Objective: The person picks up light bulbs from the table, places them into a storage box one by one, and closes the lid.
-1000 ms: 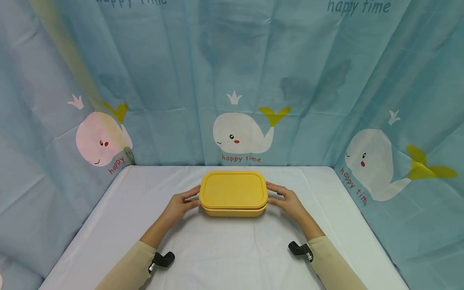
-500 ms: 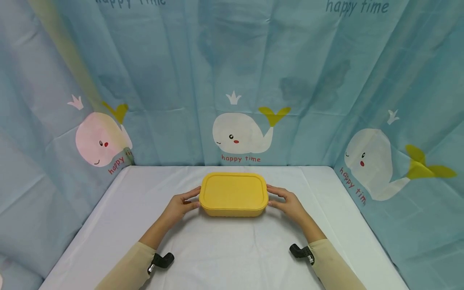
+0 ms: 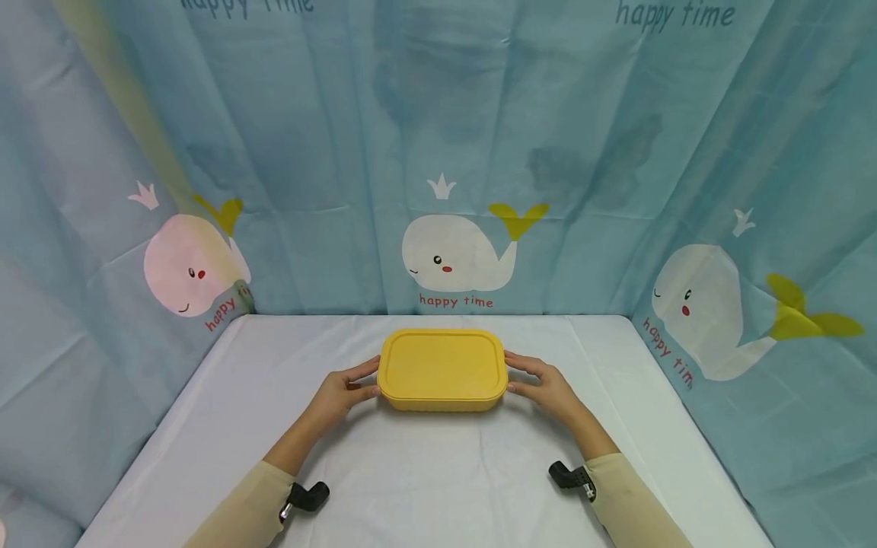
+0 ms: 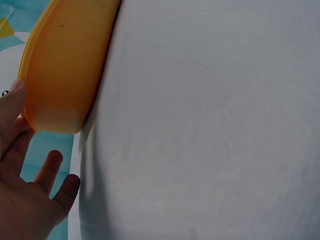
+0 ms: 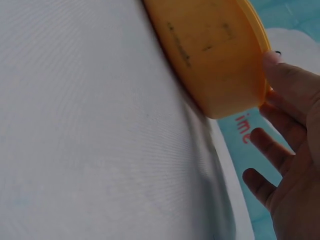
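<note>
A yellow rectangular food container [image 3: 441, 406] stands at the back middle of the white table, with a matching yellow lid [image 3: 441, 365] lying flat over its top. At the lid's left end, my left hand [image 3: 337, 393] holds the edge between thumb and forefinger. The right hand [image 3: 548, 390] grips the opposite end the same way. In the left wrist view the thumb [image 4: 14, 102] lies on the lid's rim, while the lower fingers are spread away from it. The right wrist view has the other thumb [image 5: 285, 80] at the rim. Inside the container is hidden.
White cloth covers the table [image 3: 438, 479]. A light blue curtain [image 3: 329, 251] printed with whales hangs behind it and along both sides. Black wrist mounts [image 3: 308, 497] sit on both beige sleeves.
The lid, earlier raised with a dark gap along its front edge, now sits lower and its front edge meets the container. Both hands have come very slightly nearer, keeping their hold.
</note>
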Motion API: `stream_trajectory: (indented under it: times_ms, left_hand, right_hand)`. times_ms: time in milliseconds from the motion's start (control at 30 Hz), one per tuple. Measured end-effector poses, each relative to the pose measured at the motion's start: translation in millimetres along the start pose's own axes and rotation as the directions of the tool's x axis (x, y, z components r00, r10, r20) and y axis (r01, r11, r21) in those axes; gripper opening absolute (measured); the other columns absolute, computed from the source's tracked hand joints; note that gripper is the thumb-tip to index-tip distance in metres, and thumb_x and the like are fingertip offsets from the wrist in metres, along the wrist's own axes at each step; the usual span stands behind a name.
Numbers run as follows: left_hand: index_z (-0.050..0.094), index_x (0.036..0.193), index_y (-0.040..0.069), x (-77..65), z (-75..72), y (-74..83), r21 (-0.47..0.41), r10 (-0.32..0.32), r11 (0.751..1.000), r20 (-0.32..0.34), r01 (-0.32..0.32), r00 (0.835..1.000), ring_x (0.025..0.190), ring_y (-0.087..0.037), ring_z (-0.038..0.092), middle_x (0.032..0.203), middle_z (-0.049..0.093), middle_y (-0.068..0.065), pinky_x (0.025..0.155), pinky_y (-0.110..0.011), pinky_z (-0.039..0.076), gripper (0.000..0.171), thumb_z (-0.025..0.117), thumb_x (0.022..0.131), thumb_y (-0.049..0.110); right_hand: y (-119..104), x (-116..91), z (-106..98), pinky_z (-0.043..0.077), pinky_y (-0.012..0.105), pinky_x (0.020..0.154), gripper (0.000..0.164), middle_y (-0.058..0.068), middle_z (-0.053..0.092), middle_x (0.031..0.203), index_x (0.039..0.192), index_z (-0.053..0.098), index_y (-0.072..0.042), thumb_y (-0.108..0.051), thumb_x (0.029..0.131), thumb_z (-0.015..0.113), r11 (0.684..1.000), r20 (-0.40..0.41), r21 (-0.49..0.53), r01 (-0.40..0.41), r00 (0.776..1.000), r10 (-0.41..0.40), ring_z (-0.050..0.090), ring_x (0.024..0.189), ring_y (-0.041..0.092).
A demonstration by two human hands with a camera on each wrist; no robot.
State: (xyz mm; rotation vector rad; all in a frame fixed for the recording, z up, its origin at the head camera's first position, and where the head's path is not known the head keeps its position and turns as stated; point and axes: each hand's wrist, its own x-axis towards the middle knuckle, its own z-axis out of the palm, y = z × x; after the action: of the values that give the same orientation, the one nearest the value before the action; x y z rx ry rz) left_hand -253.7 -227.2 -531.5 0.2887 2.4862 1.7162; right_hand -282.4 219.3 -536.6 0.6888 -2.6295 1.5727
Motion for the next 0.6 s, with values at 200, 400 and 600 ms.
stream_trajectory:
  times_ms: [200,400,600]
  left_hand:
    - [0.059,0.146,0.026,-1.6,1.2,0.1,0.033,0.007,0.999,-0.012,-0.006,1.0,0.145,-0.025,0.045,0.156,0.048,0.01,0.106,-0.041,0.053,0.061,0.081,0.089,0.029]
    - [0.059,0.146,0.026,-5.6,2.8,-0.6,0.095,0.019,0.995,-0.02,-0.017,1.0,0.15,-0.024,0.039,0.155,0.049,0.012,0.115,-0.053,0.043,0.065,0.082,0.087,0.037]
    - [0.058,0.147,0.025,-6.1,4.0,1.5,0.124,0.034,0.992,-0.03,-0.03,0.999,0.151,-0.024,0.037,0.155,0.049,0.012,0.118,-0.056,0.038,0.065,0.081,0.087,0.037]
  right_hand:
    - [-5.3,0.6,-1.6,0.03,0.06,0.122,0.058,-0.005,0.051,0.155,0.142,0.063,-0.02,-0.033,0.089,0.081,1.0,0.009,-0.016,-0.02,1.0,0.02,0.04,0.148,0.029]
    - [-7.0,-2.0,-1.9,0.028,0.06,0.122,0.06,-0.004,0.047,0.158,0.145,0.06,-0.02,-0.035,0.09,0.079,0.998,0.041,-0.046,-0.038,0.998,0.04,0.037,0.15,0.029]
    - [-7.9,-1.3,-3.6,0.028,0.06,0.122,0.061,-0.006,0.047,0.159,0.146,0.059,-0.021,-0.038,0.091,0.078,0.996,0.043,-0.083,-0.018,0.999,0.022,0.037,0.15,0.029]
